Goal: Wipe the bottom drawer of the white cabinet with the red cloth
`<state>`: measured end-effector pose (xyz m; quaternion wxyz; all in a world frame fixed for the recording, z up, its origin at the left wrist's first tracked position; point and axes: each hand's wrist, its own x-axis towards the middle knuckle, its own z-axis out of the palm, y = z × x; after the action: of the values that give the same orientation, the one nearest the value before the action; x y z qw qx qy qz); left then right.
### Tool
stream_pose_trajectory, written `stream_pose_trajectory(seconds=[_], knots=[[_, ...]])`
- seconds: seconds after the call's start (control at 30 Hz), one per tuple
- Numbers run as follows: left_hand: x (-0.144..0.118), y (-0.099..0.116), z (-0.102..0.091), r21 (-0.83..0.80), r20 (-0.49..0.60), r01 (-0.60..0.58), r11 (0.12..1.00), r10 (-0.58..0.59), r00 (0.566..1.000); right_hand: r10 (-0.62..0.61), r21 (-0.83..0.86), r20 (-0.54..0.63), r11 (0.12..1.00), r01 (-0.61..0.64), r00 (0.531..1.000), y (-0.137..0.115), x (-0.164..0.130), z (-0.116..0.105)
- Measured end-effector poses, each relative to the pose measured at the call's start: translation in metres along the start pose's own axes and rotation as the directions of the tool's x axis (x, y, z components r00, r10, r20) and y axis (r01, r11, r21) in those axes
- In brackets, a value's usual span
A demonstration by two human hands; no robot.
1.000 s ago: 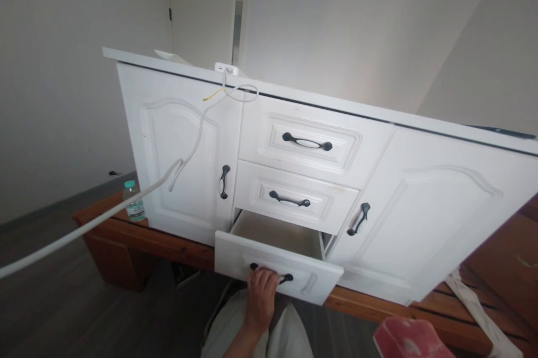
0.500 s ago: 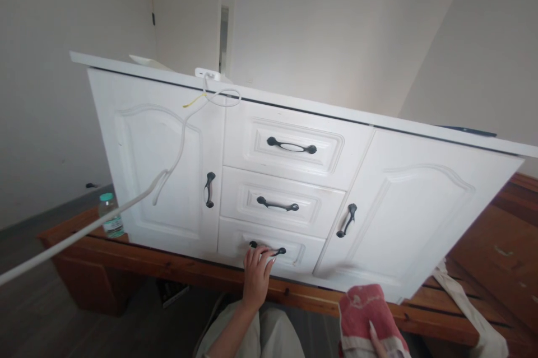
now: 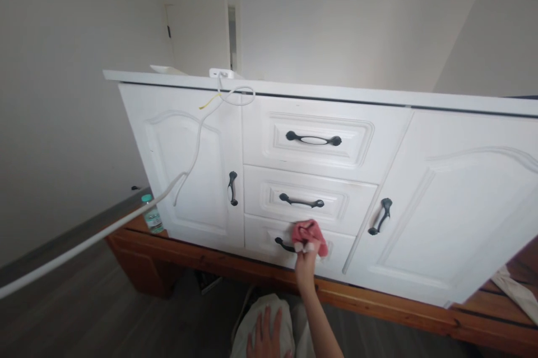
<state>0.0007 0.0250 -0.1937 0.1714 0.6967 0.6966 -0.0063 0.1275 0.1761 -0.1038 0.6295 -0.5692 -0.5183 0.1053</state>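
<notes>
A red cloth (image 3: 310, 235) with pale edges is bunched in my right hand (image 3: 306, 263), whose fingers are closed round it. The cloth presses on the front of the bottom drawer (image 3: 264, 239) and covers the right end of its dark handle (image 3: 283, 245). My left hand (image 3: 264, 341) lies on my knee in light trousers (image 3: 269, 313), fingers spread, holding nothing. Above the cloth are the middle drawer handle (image 3: 301, 201) and the top drawer handle (image 3: 314, 138). All drawers of the white cabinet (image 3: 390, 139) are closed.
The cabinet stands on a brown wooden bench (image 3: 202, 260). A white cable (image 3: 126, 218) crosses the left door from a white plug (image 3: 221, 73) on the top. A bottle with a teal cap (image 3: 153, 218) stands left. Light fabric (image 3: 515, 293) lies right.
My left hand has left the bottom drawer handle and come down onto my knee. My right hand has brought the red cloth from the lower right to that handle. The view has shifted.
</notes>
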Motion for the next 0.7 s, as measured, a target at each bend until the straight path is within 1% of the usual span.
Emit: stream_pose_trajectory(seconds=[0.07,0.1,0.13,0.2,0.27,0.33,0.4,0.47,0.6,0.67,0.7], knots=[[0.001,0.004,0.0,0.012,0.017,-0.014,1.0,0.014,1.0,-0.062,-0.131,0.041,0.989,0.067,0.997,-0.011,-0.01,0.039],[0.003,0.004,0.002,0.019,0.026,-0.021,1.0,0.021,0.999,-0.081,-0.157,0.079,0.983,0.092,0.994,-0.018,-0.016,0.059],[0.005,0.003,0.006,0.025,0.035,-0.026,0.999,0.025,0.999,-0.105,-0.163,0.134,0.978,0.126,0.985,-0.025,-0.021,0.079],[0.011,-0.004,0.016,0.017,0.051,-0.007,1.0,0.006,0.999,-0.16,-0.182,0.258,0.96,0.211,0.953,-0.04,-0.028,0.116],[0.018,-0.013,0.025,-0.006,0.063,0.031,1.0,-0.03,0.998,-0.192,-0.209,0.364,0.937,0.281,0.911,-0.053,-0.033,0.142],[0.021,-0.021,0.029,-0.022,0.086,0.058,0.998,-0.056,0.995,-0.19,-0.251,0.437,0.913,0.322,0.879,-0.06,-0.036,0.156],[0.02,-0.024,0.025,-0.03,0.075,0.054,0.998,-0.051,0.996,-0.179,-0.292,0.494,0.888,0.356,0.851,-0.058,-0.041,0.156],[0.015,-0.022,0.017,-0.028,0.05,0.034,0.999,-0.032,0.998,-0.174,-0.32,0.555,0.858,0.402,0.813,-0.047,-0.046,0.146],[0.006,-0.008,0.0,-0.003,0.027,-0.005,1.0,0.005,1.0,-0.17,-0.346,0.677,0.785,0.514,0.716,-0.01,-0.05,0.107],[0.003,-0.003,-0.004,0.003,0.011,-0.003,1.0,0.003,1.0,-0.161,-0.36,0.713,0.751,0.554,0.683,0.009,-0.048,0.082],[0.003,-0.001,-0.006,0.008,0.007,-0.002,1.0,0.002,1.0,-0.154,-0.371,0.723,0.735,0.567,0.673,0.017,-0.045,0.068]])
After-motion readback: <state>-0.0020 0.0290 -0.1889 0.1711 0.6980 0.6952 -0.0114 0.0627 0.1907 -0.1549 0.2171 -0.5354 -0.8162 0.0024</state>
